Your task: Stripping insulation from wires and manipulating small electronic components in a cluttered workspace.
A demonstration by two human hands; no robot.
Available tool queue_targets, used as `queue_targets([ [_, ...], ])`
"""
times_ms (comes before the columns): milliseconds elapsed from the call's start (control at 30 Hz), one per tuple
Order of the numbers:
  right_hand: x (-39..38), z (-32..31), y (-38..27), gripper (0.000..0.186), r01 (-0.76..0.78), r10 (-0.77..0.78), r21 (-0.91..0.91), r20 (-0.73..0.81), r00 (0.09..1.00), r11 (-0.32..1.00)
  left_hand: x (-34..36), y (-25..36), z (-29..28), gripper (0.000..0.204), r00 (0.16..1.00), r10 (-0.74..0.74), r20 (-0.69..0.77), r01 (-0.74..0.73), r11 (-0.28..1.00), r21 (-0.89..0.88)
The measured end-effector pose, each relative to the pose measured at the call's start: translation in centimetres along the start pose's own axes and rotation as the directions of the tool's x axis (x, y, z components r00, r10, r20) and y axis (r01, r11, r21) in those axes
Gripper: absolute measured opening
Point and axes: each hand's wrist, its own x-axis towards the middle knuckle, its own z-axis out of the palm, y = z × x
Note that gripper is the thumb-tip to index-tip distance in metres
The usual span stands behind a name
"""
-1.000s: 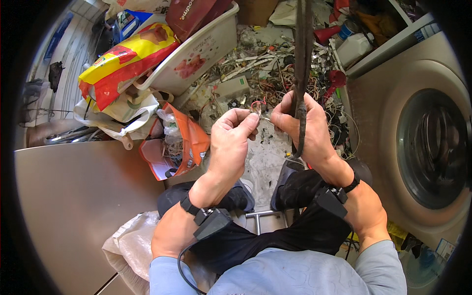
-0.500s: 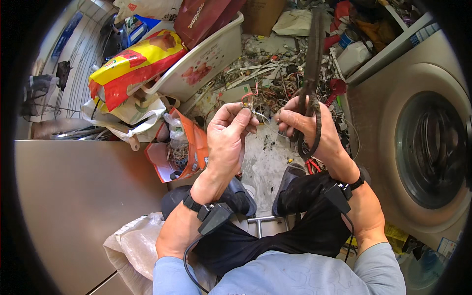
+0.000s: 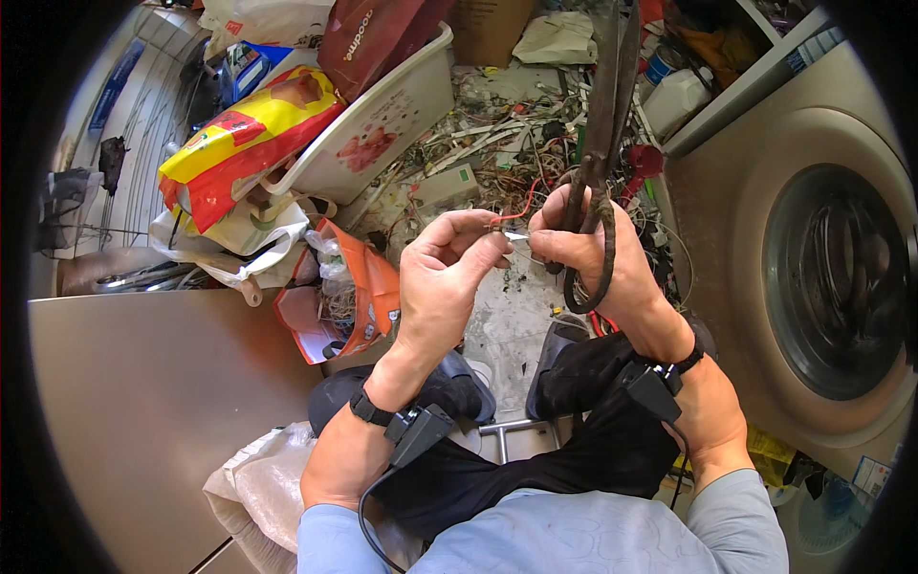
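On my remote feed, the white tub [image 3: 416, 107] looks like smooth plastic with a soft sheen. Left of it I see a glossy, crinkled plastic bag [image 3: 251, 134]; beyond the tub's far end, a matt cardboard box [image 3: 492, 33]. Right of the tub, the shears [image 3: 597, 165] look like dull, rough metal; farther right, the washer door [image 3: 813, 277] is glossy.

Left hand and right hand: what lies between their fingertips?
In the head view, a small white piece shows between the left hand and the right hand, with a red wire just above it in the picture.
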Motion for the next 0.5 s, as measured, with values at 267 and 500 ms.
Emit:
queue_targets([
  [267, -0.3, 0.6, 0.8, 0.018, 0.245, -0.259, -0.263, -0.017, 0.966, 0.933, 0.0, -0.1, -0.3, 0.016, 0.984, -0.168, -0.061, 0.157, 0.975, -0.157],
  [500, -0.2, 1.6, 0.9, 0.013, 0.296, -0.33, -0.353, -0.038, 0.943, 0.887, 0.0, 0.1, -0.7, 0.011, 0.972, -0.22, -0.077, 0.181, 0.922, -0.342],
])
